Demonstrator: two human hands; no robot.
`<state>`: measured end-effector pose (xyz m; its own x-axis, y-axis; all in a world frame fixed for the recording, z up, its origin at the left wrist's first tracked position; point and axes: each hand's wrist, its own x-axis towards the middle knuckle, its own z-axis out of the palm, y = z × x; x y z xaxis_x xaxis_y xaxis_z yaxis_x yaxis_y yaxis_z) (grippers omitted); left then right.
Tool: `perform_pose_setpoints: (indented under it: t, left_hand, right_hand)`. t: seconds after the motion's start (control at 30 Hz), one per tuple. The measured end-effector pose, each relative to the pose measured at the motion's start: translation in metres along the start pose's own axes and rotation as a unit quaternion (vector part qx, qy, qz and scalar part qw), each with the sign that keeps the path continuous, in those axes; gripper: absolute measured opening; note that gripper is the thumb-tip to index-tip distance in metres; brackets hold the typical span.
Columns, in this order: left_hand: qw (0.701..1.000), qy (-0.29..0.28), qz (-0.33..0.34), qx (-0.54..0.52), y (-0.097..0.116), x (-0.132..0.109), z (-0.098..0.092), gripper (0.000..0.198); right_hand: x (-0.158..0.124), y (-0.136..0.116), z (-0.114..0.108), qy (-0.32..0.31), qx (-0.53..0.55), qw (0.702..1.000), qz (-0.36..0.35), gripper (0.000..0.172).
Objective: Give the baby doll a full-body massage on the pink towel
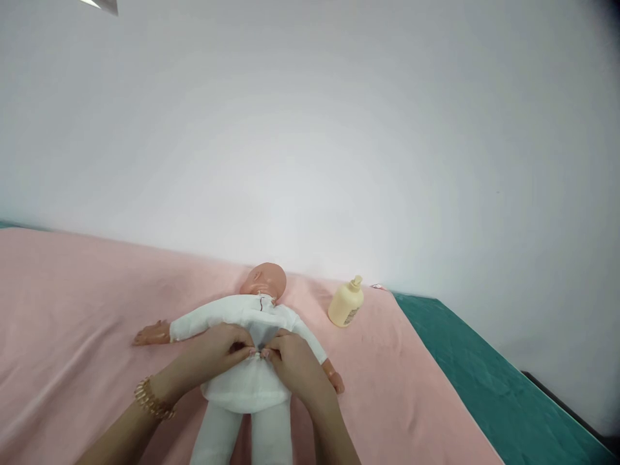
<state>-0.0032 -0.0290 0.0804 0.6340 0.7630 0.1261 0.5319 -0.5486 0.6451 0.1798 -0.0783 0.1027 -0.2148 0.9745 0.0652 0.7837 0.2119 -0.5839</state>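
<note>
A baby doll (247, 387) with a white cloth body and plastic head and hands lies stretched out on a pink sheet (402, 368), its head away from me. Over its middle, my left hand (230, 345) and my right hand (288, 355) almost meet, thumbs and fingers pinched together on the white cloth. A greyish patch (264, 332) shows between them. What exactly lies between the fingertips is too small to make out. A dark thread-like line (262, 303) runs down below the doll's neck.
A pale yellow pump bottle (346, 303) stands on the sheet to the right of the doll's head. Green surface (465, 355) shows beyond the sheet's right edge. A plain pale wall (310, 129) rises behind the bed.
</note>
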Motion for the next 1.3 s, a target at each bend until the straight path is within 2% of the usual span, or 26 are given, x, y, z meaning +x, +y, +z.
perform_pose_setpoints:
  t: [0.1, 0.2, 0.3, 0.4, 0.57, 0.73, 0.97, 1.13, 1.3]
  left_hand:
    - [0.999, 0.024, 0.004, -0.024, 0.000, 0.001, 0.002, 0.026]
    - [0.995, 0.086, 0.018, -0.046, -0.001, 0.001, 0.002, 0.032]
    - [0.983, 0.170, 0.059, -0.044, -0.004, 0.003, 0.004, 0.031]
    - [0.974, 0.211, 0.083, 0.010, -0.012, 0.006, 0.012, 0.030]
    - [0.977, 0.176, 0.090, 0.075, -0.024, 0.011, 0.026, 0.033]
    - [0.982, 0.154, 0.080, 0.078, -0.024, 0.012, 0.026, 0.031]
    - [0.973, 0.194, 0.084, 0.094, -0.028, 0.012, 0.031, 0.038]
    - [0.974, 0.184, 0.078, 0.102, -0.034, 0.013, 0.035, 0.042]
    - [0.981, 0.163, 0.066, 0.087, -0.030, 0.012, 0.032, 0.038]
  right_hand:
    - [0.003, 0.001, -0.001, 0.006, 0.019, 1.000, 0.010, 0.027]
    - [0.011, 0.007, 0.003, 0.091, 0.038, 0.995, 0.015, 0.030]
    - [0.022, 0.018, 0.017, 0.190, 0.072, 0.979, -0.021, 0.023]
    - [0.029, 0.027, 0.032, 0.223, 0.096, 0.968, -0.067, 0.016]
    - [0.033, 0.032, 0.041, 0.200, 0.070, 0.975, -0.063, 0.016]
    - [0.039, 0.036, 0.044, 0.184, 0.042, 0.980, -0.064, 0.021]
    - [0.036, 0.034, 0.045, 0.238, 0.100, 0.960, -0.104, 0.019]
    - [0.036, 0.035, 0.045, 0.212, 0.121, 0.964, -0.106, 0.017]
    - [0.040, 0.039, 0.048, 0.194, 0.105, 0.971, -0.096, 0.017]
